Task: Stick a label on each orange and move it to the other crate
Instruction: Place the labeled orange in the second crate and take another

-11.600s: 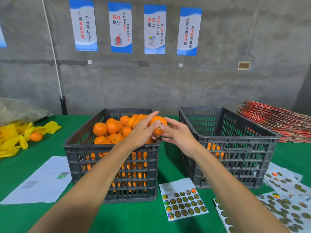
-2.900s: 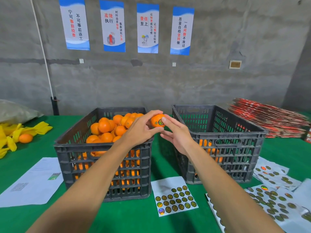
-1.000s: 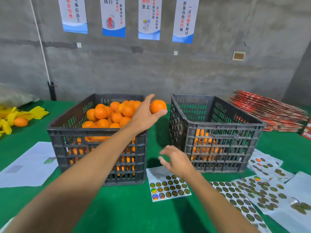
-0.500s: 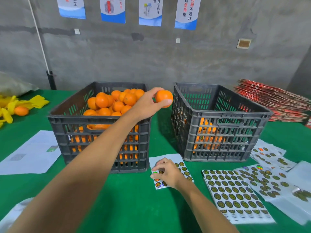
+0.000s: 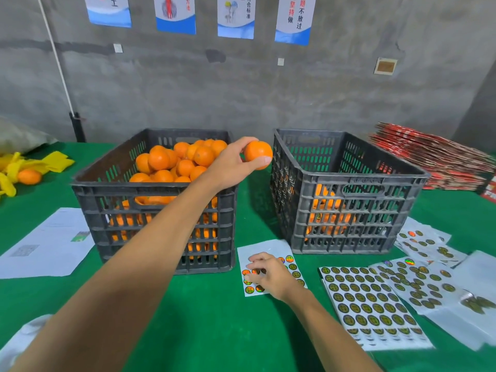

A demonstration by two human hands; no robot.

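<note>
Leftmost, crumpled yellow cloths (image 5: 40,163) with one loose orange (image 5: 29,176) among them, on the green felt-like tabletop (image 5: 204,318). Next, a flat white printed sheet (image 5: 51,244). Then the left crate (image 5: 161,229), dark grey slotted plastic, rectangular, heaped with round glossy oranges. Left hand (image 5: 230,163), raised between the two crates, grasps a single smooth orange (image 5: 258,154) in thumb and fingers, just beside the rim of the right crate (image 5: 349,210), same grey slotted make, with a low layer of oranges showing through its slots. Below, right hand (image 5: 268,275), fingers bent, fingertips pressing on a small white sticker sheet (image 5: 268,248) of round shiny labels; whether it pinches one, cannot tell. Rightward, further label sheets (image 5: 370,304), overlapping. Far right, a stack of flat red cartons (image 5: 429,157).
</note>
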